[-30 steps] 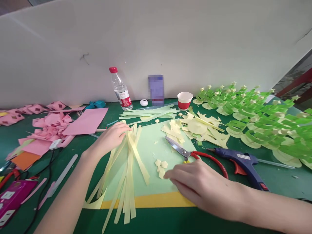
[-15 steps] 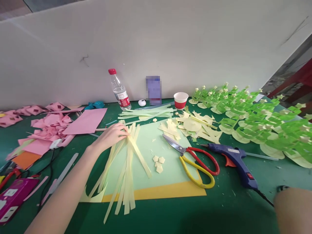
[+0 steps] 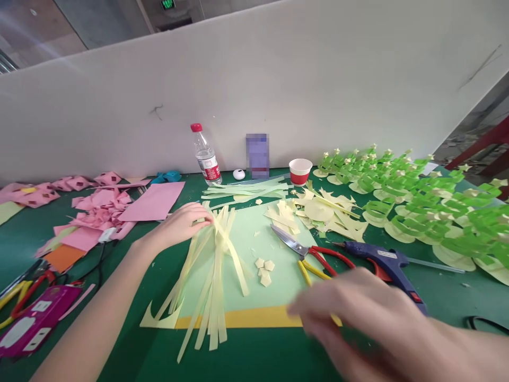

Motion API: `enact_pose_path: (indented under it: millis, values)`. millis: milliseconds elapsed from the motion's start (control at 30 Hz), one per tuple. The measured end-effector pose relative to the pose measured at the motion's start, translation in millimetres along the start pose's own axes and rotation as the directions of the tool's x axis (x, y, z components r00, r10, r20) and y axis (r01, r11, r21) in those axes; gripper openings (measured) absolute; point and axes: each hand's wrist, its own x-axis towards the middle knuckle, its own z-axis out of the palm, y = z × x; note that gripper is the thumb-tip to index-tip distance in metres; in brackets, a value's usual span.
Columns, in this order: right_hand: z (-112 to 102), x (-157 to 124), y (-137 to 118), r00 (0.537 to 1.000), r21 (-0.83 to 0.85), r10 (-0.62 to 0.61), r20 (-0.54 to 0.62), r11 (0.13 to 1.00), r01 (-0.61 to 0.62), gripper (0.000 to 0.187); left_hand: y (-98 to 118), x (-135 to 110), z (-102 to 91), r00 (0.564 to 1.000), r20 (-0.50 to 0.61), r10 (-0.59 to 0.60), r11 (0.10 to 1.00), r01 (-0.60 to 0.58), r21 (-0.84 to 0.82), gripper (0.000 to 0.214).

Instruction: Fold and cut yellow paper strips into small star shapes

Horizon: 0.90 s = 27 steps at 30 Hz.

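Observation:
At the upper end of a bundle of pale yellow paper strips [image 3: 217, 286], my left hand [image 3: 190, 218] has its fingers closed on a paper strip [image 3: 233, 254]. The strips fan down over a light green sheet [image 3: 242, 265] with an orange-yellow sheet [image 3: 258, 317] under it. My right hand [image 3: 358, 313] is smeared by motion at the lower right, so its fingers cannot be read. It partly covers the yellow handle of the scissors [image 3: 294, 244], which lie with blades slightly apart. Several small folded paper pentagons [image 3: 265, 270] lie between the strips and the scissors.
A blue glue gun [image 3: 382, 257] lies right of the scissors. Rows of green paper pieces with stars [image 3: 429, 204] stand behind it. A bottle [image 3: 207, 159], a paper cup [image 3: 300, 172] and yellow scraps [image 3: 322, 209] sit farther back. Pink paper pieces [image 3: 101, 204] and a purple power strip [image 3: 40, 321] are left.
My right hand has come in from the right edge to above the scissors' handles. My left hand stays at the strips' upper end, and the strip there has shifted slightly. The view has tilted up.

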Motion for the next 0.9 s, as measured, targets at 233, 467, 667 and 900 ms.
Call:
enact_pose_path:
  millis: [233, 467, 667, 900]
  values:
    - [5.9, 59.7, 34.8, 0.950, -0.176, 0.299, 0.093, 0.944, -0.280, 0.030, 87.6, 1.1, -26.2, 0.989, 0.025, 0.146, 0.982, -0.142, -0.127, 0.020]
    - [8.8, 72.9, 36.5, 0.966, -0.125, 0.256, 0.035, 0.960, -0.250, 0.012, 111.7, -0.2, -36.8, 0.950, -0.180, 0.256, 0.946, -0.284, -0.154, 0.016]
    - [-3.5, 68.8, 34.9, 0.982, -0.139, 0.183, 0.049, 0.975, -0.175, 0.011, 116.3, -1.2, -39.8, 0.912, -0.210, 0.352, 0.913, -0.384, -0.139, 0.017]
    - [-26.1, 55.1, 29.7, 0.953, -0.230, 0.296, -0.067, 0.925, -0.304, 0.022, 104.6, -2.5, -43.8, 0.844, -0.423, 0.329, 0.943, -0.312, 0.111, 0.022]
